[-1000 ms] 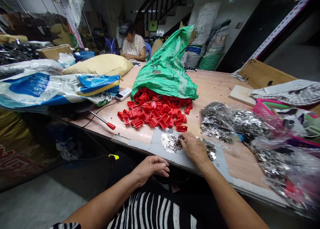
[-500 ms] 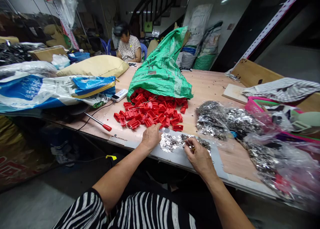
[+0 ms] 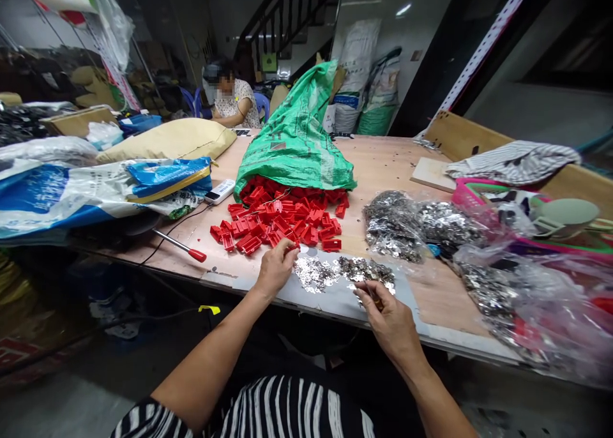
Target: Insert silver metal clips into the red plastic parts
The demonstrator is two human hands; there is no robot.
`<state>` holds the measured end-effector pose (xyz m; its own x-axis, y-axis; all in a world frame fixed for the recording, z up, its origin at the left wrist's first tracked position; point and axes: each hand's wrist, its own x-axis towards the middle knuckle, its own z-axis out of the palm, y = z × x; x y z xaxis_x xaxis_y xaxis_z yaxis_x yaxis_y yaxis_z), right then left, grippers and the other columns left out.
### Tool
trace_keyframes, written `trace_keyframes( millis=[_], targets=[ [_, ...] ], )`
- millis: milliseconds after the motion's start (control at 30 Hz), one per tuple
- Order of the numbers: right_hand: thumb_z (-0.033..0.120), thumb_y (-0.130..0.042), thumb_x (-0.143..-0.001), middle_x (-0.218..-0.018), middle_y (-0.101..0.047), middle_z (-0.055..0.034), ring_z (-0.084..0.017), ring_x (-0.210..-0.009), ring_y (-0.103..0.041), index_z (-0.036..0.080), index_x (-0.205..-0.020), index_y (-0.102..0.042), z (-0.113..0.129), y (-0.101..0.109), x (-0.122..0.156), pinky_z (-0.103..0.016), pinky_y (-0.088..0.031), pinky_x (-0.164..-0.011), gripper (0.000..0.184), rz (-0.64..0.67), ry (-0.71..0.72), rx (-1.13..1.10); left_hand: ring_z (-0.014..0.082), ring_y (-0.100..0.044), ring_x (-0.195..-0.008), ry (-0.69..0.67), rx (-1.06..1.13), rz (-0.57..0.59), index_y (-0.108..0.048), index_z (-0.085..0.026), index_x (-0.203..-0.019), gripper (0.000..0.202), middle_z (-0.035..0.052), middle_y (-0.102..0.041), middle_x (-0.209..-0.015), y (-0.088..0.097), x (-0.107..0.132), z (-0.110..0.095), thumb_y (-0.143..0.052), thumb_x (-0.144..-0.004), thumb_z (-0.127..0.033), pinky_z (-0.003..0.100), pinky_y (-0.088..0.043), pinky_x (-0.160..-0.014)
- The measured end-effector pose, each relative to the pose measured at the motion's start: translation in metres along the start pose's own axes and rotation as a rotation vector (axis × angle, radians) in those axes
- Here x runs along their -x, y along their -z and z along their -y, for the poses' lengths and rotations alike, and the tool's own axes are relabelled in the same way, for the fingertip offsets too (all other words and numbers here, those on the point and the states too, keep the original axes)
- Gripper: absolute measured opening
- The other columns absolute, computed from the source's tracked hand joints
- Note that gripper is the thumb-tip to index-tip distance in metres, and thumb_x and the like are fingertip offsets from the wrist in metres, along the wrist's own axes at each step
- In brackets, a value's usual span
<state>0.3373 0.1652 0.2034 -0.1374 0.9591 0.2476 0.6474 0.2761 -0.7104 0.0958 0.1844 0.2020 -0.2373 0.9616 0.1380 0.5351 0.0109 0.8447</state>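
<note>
My left hand (image 3: 276, 269) is closed in a pinch at the near edge of the red plastic parts (image 3: 280, 218), small open box shapes lying in a heap. What its fingertips hold, if anything, is hidden. My right hand (image 3: 390, 317) is closed around a thin tool (image 3: 378, 302) with a brownish part, mostly covered by the fingers. Its fingertips are just in front of a dark pile of small metal plates (image 3: 366, 270). Between the hands lies a brighter pile of flat silvery plates (image 3: 316, 275) on a grey sheet (image 3: 292, 294).
A green woven sack (image 3: 297, 147) spills the red parts. Clear bags of metal pieces (image 3: 395, 224) and a pink basket (image 3: 464, 195) are at right. A red-tipped metal rod (image 3: 196, 255) and a white device (image 3: 220, 191) lie left. Across the table sits another person (image 3: 244, 106).
The view has shifted, so the table appears slightly further left. My left hand stays by the red parts; my right fingertips have drawn back slightly from the dark metal pile.
</note>
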Motion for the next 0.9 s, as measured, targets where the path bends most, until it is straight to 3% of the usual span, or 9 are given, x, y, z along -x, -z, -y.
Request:
trace_keyframes(
  millis=[133,367,400,567,767,900],
  targets=[
    [0.045,-0.05,-0.087,-0.084,-0.073,-0.0058,-0.018,-0.065,-0.065,0.022,-0.088,-0.063,0.011,0.002,0.006,-0.027,-0.05,-0.062,0.026,0.026,0.002,-0.051,0.0119,-0.056,-0.059,-0.079,0.098,-0.041,-0.054,-0.021,-0.077,0.022,-0.0027,-0.058,-0.067,0.01,0.023,-0.003,-0.059,-0.083,-0.042,0.022,-0.038,-0.059],
    [0.043,-0.051,-0.088,-0.084,-0.072,-0.0055,-0.018,-0.066,-0.064,0.022,-0.088,-0.064,0.022,-0.006,0.013,-0.026,-0.05,-0.062,0.025,0.096,0.032,-0.139,0.015,-0.05,-0.069,-0.244,0.103,0.035,-0.06,-0.021,-0.074,0.006,0.0006,-0.058,-0.075,0.02,0.046,-0.013,-0.061,-0.08,-0.023,0.024,-0.039,-0.067],
    [0.043,-0.051,-0.088,-0.084,-0.072,-0.0051,-0.017,-0.065,-0.064,0.022,-0.088,-0.064,0.024,-0.007,0.014,-0.026,-0.049,-0.061,0.024,0.101,0.035,-0.146,0.0157,-0.051,-0.071,-0.236,0.135,0.047,-0.063,-0.022,-0.078,0.001,0.0012,-0.06,-0.078,0.021,0.048,-0.014,-0.063,-0.078,-0.021,0.025,-0.039,-0.07],
    [0.041,-0.053,-0.087,-0.081,-0.071,-0.0039,-0.016,-0.061,-0.06,0.022,-0.088,-0.065,0.036,-0.006,0.015,-0.025,-0.047,-0.058,0.023,0.094,0.053,-0.167,0.0185,-0.055,-0.081,-0.137,0.365,0.063,-0.066,-0.026,-0.104,0.037,0.0034,-0.065,-0.1,0.019,0.059,-0.019,-0.072,-0.069,-0.015,0.028,-0.04,-0.086],
    [0.04,-0.053,-0.088,-0.078,-0.07,-0.0032,-0.015,-0.058,-0.057,0.021,-0.088,-0.066,0.049,-0.007,0.016,-0.024,-0.046,-0.057,0.023,0.115,0.074,-0.207,0.0185,-0.053,-0.082,-0.119,0.353,0.109,-0.068,-0.026,-0.099,0.035,0.002,-0.064,-0.091,0.021,0.07,-0.031,-0.07,-0.068,-0.01,0.029,-0.041,-0.088],
    [0.042,-0.054,-0.088,-0.073,-0.068,-0.0018,-0.015,-0.055,-0.054,0.022,-0.088,-0.065,0.05,-0.009,0.018,-0.023,-0.044,-0.053,0.023,0.119,0.074,-0.268,0.0189,-0.057,-0.081,-0.081,0.447,0.214,-0.066,-0.023,-0.099,0.031,0.0024,-0.066,-0.089,0.021,0.075,-0.032,-0.074,-0.069,-0.019,0.028,-0.044,-0.08]
  ],
)
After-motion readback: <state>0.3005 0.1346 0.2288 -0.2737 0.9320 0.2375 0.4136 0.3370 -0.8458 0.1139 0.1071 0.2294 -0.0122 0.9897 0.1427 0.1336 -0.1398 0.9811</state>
